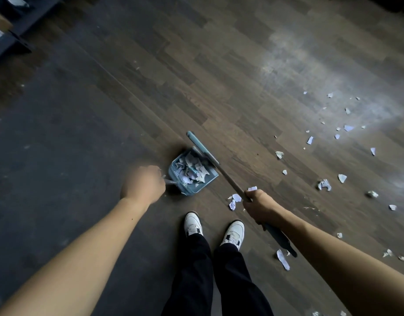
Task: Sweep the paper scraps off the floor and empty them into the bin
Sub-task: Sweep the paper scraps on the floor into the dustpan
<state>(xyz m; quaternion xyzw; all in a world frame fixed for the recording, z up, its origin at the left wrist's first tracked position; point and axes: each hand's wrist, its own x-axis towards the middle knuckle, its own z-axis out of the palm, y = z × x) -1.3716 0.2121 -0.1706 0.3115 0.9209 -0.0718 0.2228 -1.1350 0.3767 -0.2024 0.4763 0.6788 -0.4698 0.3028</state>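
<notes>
A blue-grey dustpan stands on the dark wooden floor ahead of my feet, filled with torn paper scraps. My left hand grips the dustpan's thin handle at its left side. My right hand holds the broom by its stick; the broom's blue-grey head lies over the far edge of the dustpan. More loose paper scraps lie scattered over the floor to the right, and a few scraps lie just beside my right hand. No bin is in view.
My two white shoes and dark trousers stand directly below the dustpan. A dark shelf frame with boxes occupies the top left corner. A pale, dusty patch of floor spreads at the upper right.
</notes>
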